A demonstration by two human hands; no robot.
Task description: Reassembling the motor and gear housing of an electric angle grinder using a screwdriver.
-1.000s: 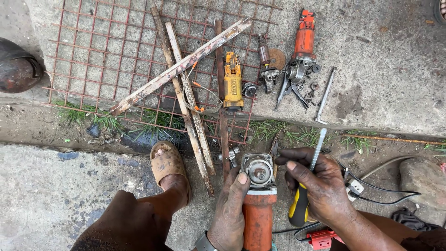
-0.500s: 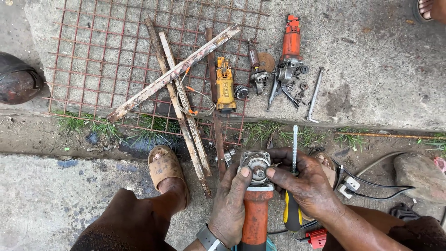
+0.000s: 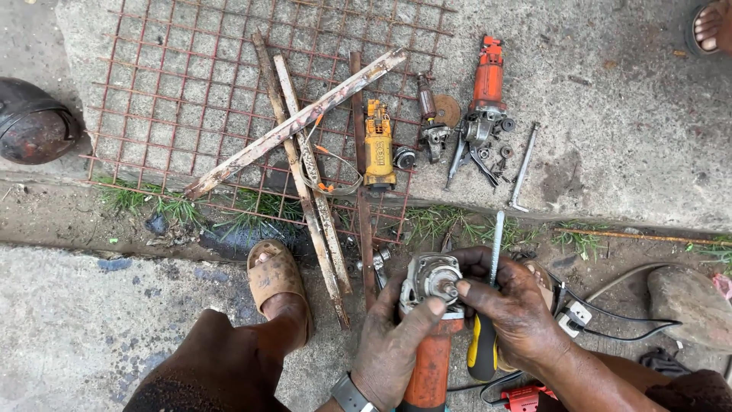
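Observation:
My left hand (image 3: 393, 343) grips an orange angle grinder (image 3: 428, 358) below its metal gear head (image 3: 431, 277), thumb on the head's edge. My right hand (image 3: 512, 309) rests its fingertips on the spindle at the head's centre. That hand also holds a screwdriver with a yellow and black handle (image 3: 483, 347); its metal shaft (image 3: 497, 238) points up and away. Both hands are dark with grease. My left foot in a brown sandal (image 3: 276, 276) stands just left of the grinder.
A rusty wire mesh (image 3: 191, 99) lies on the concrete slab with several metal bars (image 3: 297, 122) across it. On the slab are a yellow motor part (image 3: 378, 145), an armature (image 3: 429, 114), a second orange grinder (image 3: 486, 91) in pieces, and a bolt (image 3: 523, 168). A black cable (image 3: 610, 320) and a stone (image 3: 690, 305) lie right.
The view has shifted slightly. My right hand's fingers have closed in onto the grinder's spindle, with the screwdriver shaft staying upright. My left hand keeps its grip.

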